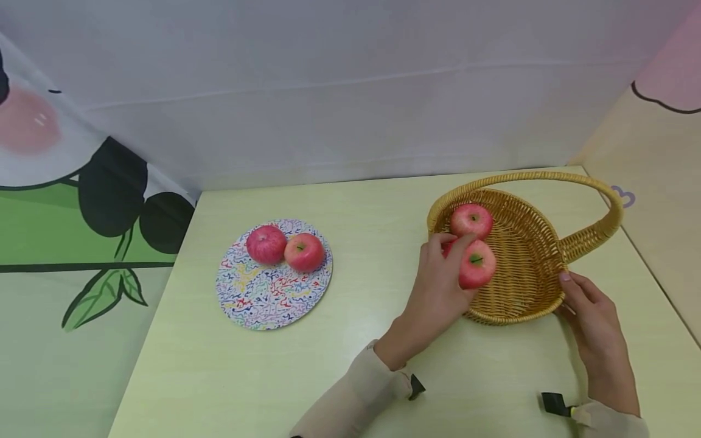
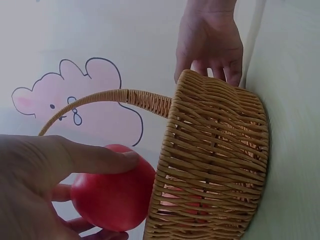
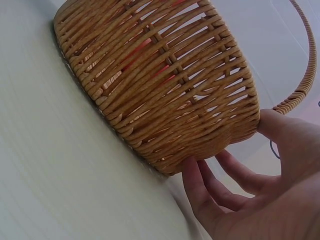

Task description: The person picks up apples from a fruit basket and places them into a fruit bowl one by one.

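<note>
My left hand [image 1: 440, 289] holds a red apple [image 1: 477, 265] over the left side of the wicker basket [image 1: 517, 271]. In the left wrist view the thumb lies across the held apple [image 2: 115, 192], right at the basket rim, with fingers behind it. Another apple [image 1: 471, 220] sits inside the basket near its far left wall. My right hand [image 1: 597, 325] grips the basket's right side, thumb at the rim. Its fingertips [image 3: 192, 170] press on the woven outer wall in the right wrist view. The basket stands upright on the table.
On the left, a round plate with a colourful squiggle pattern [image 1: 268, 304] bears two apples [image 1: 304, 252]. The basket's tall arched handle [image 1: 594, 234] leans over toward the right. A pale table [image 1: 378, 231] ends at a white cloth backdrop [image 1: 350, 121].
</note>
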The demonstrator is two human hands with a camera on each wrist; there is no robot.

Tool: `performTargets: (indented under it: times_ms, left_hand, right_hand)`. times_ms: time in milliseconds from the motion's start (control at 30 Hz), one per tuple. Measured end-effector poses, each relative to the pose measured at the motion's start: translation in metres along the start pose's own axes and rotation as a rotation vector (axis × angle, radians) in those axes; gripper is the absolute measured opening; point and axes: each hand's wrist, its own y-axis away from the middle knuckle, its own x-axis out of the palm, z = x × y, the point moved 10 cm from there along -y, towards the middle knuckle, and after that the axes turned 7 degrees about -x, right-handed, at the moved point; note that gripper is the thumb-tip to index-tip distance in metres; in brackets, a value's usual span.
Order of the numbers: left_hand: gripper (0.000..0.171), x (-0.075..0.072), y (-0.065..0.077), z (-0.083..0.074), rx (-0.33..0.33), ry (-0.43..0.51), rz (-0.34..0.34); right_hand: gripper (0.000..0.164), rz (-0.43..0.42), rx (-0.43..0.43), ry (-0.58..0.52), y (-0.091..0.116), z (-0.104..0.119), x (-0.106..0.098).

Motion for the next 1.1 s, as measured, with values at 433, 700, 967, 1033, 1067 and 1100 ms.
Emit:
performTargets:
  times_ms: [433,700,967,1033,1067,1100]
  left_hand:
    - [0.082,-0.011,0.012,0.016,-0.050,0.289,0.134]
    - [0.084,-0.016,0.017,0.030,-0.047,0.332,0.180]
    - [0.084,-0.027,0.022,0.048,-0.062,0.394,0.174]
    - [0.084,-0.029,0.024,0.051,-0.057,0.396,0.167]
    - [0.084,-0.031,0.025,0.053,-0.054,0.396,0.163]
    - [0.083,-0.033,0.026,0.055,-0.056,0.399,0.161]
  right_hand:
    - [0.014,0.008,-0.017,0.012,-0.001,0.001,-0.001]
    - [0.013,0.018,-0.012,0.011,-0.002,0.002,0.002]
    - [0.013,0.021,0.001,0.016,-0.002,0.001,0.002]
    - [0.013,0.018,0.003,0.015,-0.002,0.001,0.001]
    - [0.013,0.017,0.002,0.012,-0.001,0.000,0.001]
    - [0.012,0.016,0.001,0.011,-0.001,0.000,0.001]
